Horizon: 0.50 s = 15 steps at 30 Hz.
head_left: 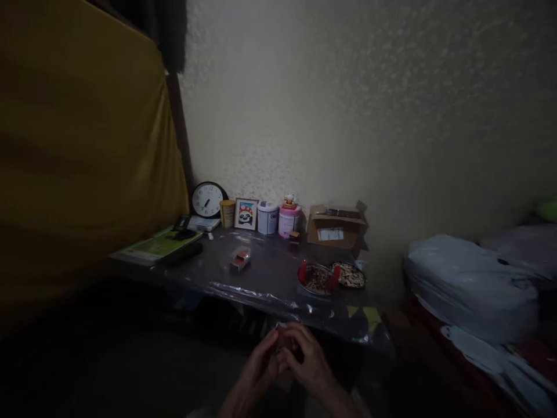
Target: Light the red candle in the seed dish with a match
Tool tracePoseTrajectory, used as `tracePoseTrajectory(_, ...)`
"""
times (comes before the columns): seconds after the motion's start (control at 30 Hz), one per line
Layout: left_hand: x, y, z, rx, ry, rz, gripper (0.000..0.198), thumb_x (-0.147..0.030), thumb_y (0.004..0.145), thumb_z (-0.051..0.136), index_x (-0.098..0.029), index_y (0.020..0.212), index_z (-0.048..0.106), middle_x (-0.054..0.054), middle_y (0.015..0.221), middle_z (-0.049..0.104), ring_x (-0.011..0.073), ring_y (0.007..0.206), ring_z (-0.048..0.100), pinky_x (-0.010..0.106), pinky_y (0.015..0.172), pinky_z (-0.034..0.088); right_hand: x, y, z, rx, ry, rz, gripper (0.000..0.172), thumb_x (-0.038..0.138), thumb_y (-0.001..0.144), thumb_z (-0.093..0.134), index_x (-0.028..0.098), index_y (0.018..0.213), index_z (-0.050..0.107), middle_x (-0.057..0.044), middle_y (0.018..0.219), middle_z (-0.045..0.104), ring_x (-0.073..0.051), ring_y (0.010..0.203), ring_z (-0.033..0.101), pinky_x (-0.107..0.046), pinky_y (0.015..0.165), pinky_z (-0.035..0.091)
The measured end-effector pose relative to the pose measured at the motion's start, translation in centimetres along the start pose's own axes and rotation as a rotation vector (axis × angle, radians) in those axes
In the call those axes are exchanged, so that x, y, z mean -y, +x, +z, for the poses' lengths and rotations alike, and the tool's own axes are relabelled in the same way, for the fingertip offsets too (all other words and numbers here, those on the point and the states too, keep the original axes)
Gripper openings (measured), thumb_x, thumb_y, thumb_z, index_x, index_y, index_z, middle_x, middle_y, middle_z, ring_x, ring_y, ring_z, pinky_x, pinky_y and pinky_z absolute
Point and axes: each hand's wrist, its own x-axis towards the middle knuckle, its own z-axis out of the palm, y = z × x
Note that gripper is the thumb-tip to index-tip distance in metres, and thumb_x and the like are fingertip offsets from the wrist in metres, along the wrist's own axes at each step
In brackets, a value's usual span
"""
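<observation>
My left hand (260, 361) and my right hand (310, 359) meet low in the middle of the head view, in front of the table's near edge. Between their fingertips is a small reddish-brown object with a pale top edge (282, 337). Fingers cover much of it, and the dim light hides its kind. Both hands are closed around it. Beyond them on the table (265, 270) lies a small clear case with red contents (241, 259). To the right, two red candle-like sticks (334, 278) stand at a round dish of dark bits (317, 280).
A second round dish (348, 275) sits behind the first. Along the wall stand a clock (209, 199), a yellow cup (227, 213), a panda picture (246, 214), two lidded tubs (267, 218) and a cardboard box (333, 227). A yellow cloth (87, 145) hangs left; white bags (470, 284) lie right.
</observation>
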Motion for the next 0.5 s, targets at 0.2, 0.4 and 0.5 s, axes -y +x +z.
tracePoseTrajectory(0.2,-0.3,-0.7,0.5,0.002,0.061,-0.083,0.025,-0.027,0.083,0.051,-0.016,0.103,0.059,0.009,0.089,0.07,0.0163,0.078,0.065,0.028,0.073,0.045,-1.8,0.9,-1.0,-0.069,0.346,0.247,0.023,0.04,0.08,0.053,0.018,0.085,0.062,-0.004,0.082,0.066,-0.019,0.08,0.061,-0.03,0.075,0.048)
tracePoseTrajectory(0.4,-0.1,-1.0,1.1,0.059,0.114,-0.147,0.024,-0.027,0.083,0.049,-0.017,0.103,0.057,0.009,0.089,0.068,0.0153,0.074,0.064,0.025,0.064,0.045,-1.4,0.8,-1.6,-0.016,0.538,0.433,0.03,0.046,0.068,0.064,0.016,0.07,0.063,0.001,0.062,0.059,-0.014,0.058,0.055,-0.025,0.057,0.043)
tracePoseTrajectory(0.5,-0.1,-1.2,1.2,0.06,0.117,-0.18,0.027,-0.027,0.083,0.048,-0.018,0.108,0.053,0.011,0.09,0.068,0.016,0.075,0.065,0.025,0.064,0.045,-1.6,0.9,-1.7,-0.037,0.541,0.465,0.028,0.044,0.068,0.064,0.016,0.067,0.062,0.001,0.061,0.058,-0.013,0.057,0.054,-0.024,0.056,0.042)
